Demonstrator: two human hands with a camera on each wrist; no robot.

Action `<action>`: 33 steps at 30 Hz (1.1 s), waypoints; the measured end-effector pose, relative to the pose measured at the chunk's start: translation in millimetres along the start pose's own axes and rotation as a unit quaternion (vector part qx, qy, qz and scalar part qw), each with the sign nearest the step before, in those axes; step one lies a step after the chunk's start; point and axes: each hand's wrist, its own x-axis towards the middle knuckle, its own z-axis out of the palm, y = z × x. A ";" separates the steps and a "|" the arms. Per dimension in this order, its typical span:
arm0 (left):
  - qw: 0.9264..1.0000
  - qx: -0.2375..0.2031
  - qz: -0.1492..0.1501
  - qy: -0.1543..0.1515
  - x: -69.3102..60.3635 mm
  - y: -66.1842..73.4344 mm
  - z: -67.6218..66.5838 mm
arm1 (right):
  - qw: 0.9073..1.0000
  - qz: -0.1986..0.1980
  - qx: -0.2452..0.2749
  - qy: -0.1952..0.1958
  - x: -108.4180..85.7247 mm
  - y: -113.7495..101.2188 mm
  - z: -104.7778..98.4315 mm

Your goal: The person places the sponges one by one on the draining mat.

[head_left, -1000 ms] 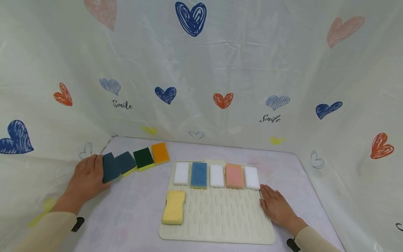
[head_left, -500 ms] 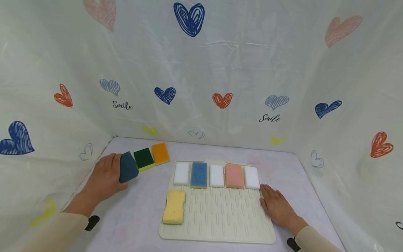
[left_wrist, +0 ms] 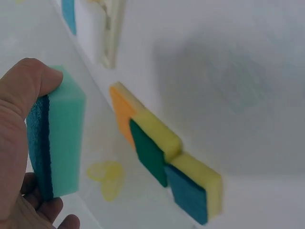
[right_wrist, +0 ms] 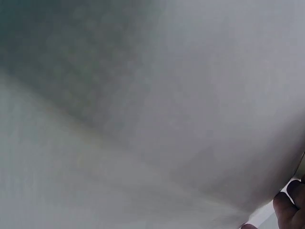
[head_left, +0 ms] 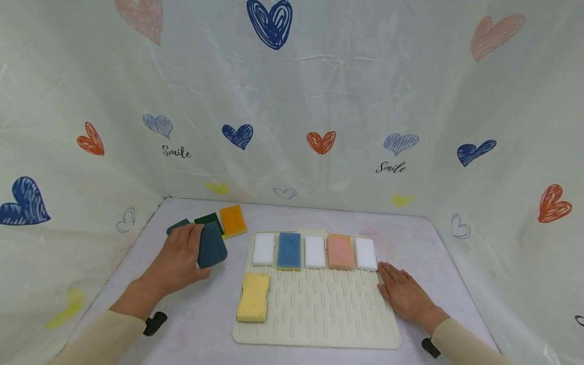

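Note:
My left hand [head_left: 180, 261] pinches a dark teal sponge [head_left: 212, 245] above the left side of the table. In the left wrist view, the sponge [left_wrist: 66, 136] shows a light green foam body with a dark scouring face, held between thumb and fingers. Behind it lie another teal sponge [head_left: 177, 226], partly hidden, a dark green sponge [head_left: 207, 218] and an orange sponge [head_left: 233, 221]. On the right, my right hand [head_left: 406, 294] rests flat at the right edge of a cream ridged mat [head_left: 337, 319], fingertips near a white sponge [head_left: 366, 253].
Along the mat's back edge stand in a row a white sponge [head_left: 263, 249], a blue sponge [head_left: 289, 251], another white sponge [head_left: 315, 252] and a pink sponge [head_left: 340, 251]. A yellow sponge [head_left: 253, 298] lies at the mat's left. A heart-printed curtain [head_left: 283, 91] surrounds the table.
My left hand has picked up the leftmost teal sponge and carried it right, past the other sponges toward the mat. The right hand stays at the mat's edge.

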 end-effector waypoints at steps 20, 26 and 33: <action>0.984 -0.119 0.047 -0.123 21.3 90.8 12.1 | 1.000 -0.010 0.024 0.002 -4.8 11.3 3.0; 0.973 -0.137 0.083 -0.166 29.7 112.1 17.1 | 1.000 -0.004 0.021 0.000 -4.7 10.8 3.6; 0.962 -0.124 0.130 -0.208 31.7 135.4 25.8 | 1.000 -0.004 0.018 0.009 -4.5 11.3 7.3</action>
